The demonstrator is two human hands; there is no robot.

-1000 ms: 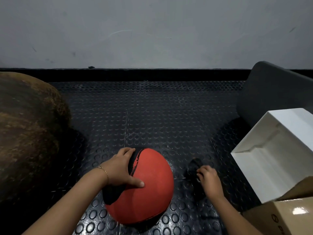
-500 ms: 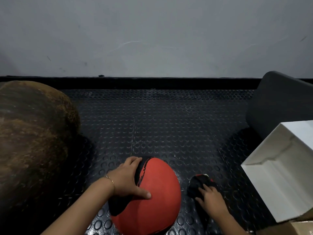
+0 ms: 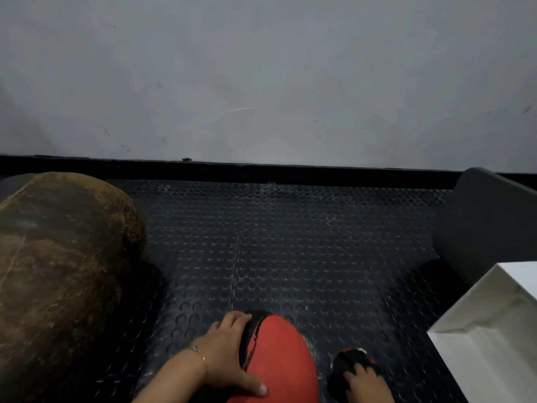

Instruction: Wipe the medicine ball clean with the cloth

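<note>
A red and black medicine ball (image 3: 279, 359) rests on the studded black floor mat at the bottom middle; its lower part is cut off by the frame edge. My left hand (image 3: 226, 353) lies spread on its left side, thumb across the red panel. To the ball's right a dark cloth (image 3: 350, 360) with red and white bits lies on the mat. My right hand (image 3: 363, 383) grips the cloth from the near side, fingers curled into it.
A large worn brown ball (image 3: 61, 274) fills the left side. At the right stand a dark grey padded block (image 3: 491, 225) and an open white box (image 3: 494, 330). A black skirting and grey wall close the far side of the mat (image 3: 290, 242).
The view has tilted upward, so ball, hands and boxes sit lower in frame. My right hand has closed on the cloth. The left hand stays on the ball.
</note>
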